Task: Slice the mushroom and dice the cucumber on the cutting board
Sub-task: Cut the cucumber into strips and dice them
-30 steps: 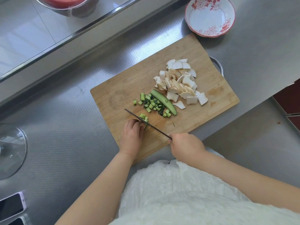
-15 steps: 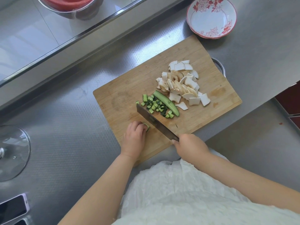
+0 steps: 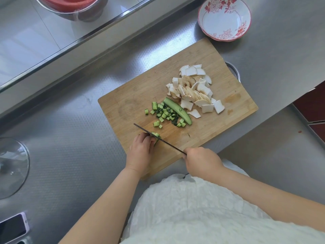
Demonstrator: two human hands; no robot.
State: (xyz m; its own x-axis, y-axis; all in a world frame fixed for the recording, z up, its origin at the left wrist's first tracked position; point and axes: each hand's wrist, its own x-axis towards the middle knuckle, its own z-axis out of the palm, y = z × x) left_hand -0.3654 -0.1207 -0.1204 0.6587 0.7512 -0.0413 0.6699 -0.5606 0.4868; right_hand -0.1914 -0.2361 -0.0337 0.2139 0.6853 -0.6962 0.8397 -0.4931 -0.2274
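Broadly, everything sits on a steel counter (image 3: 73, 155), and the wooden cutting board (image 3: 133, 104) lies across it at a slant, serving as the landmark. Beyond the board's far corner stands a flowered bowl (image 3: 224, 18), probably waiting for the cut food. On the far right part of the board a heap of mushroom slices (image 3: 195, 90) is pushed aside, so that job looks done. Beside the heap, toward the board's middle, lies a cucumber strip (image 3: 177, 110), its long axis slanting from far-left to near-right, roughly parallel to the blade, with loose cucumber dice (image 3: 165, 114) scattered on its left. At the board's near edge the right hand (image 3: 202, 162) is clenched around the handle of a knife (image 3: 158, 139), whose blade runs diagonally toward the far left. The left hand (image 3: 141, 148) curls its fingers over a short cucumber piece (image 3: 155, 136), pinning it against the board right at the blade, knuckles likely forward to guide the cut and shield the fingertips.
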